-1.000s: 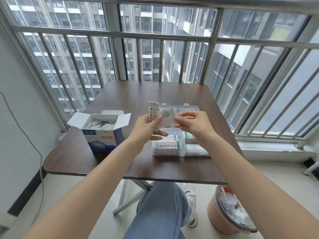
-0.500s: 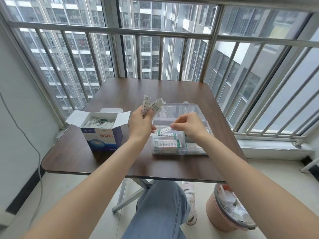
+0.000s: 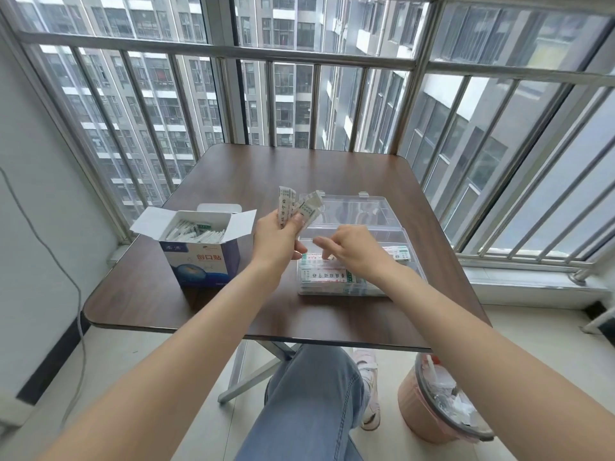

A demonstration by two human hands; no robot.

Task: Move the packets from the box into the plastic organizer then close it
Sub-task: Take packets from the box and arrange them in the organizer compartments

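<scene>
Holding a fan of thin white paper packets (image 3: 298, 207) above the brown wooden tabletop (image 3: 253, 174), the left hand (image 3: 276, 239) pinches them upright between thumb and fingers. The right hand (image 3: 352, 252) hovers over the clear plastic organizer (image 3: 411, 261), fingers loosely extended and grasping nothing; whether they touch the packets inside I cannot tell. Flat packets with green print already lie in the organizer's near compartments, and its transparent lid (image 3: 352, 207) stands open at the back. Left of it, apart, the open white-and-blue cardboard box (image 3: 199, 247) holds more packets.
</scene>
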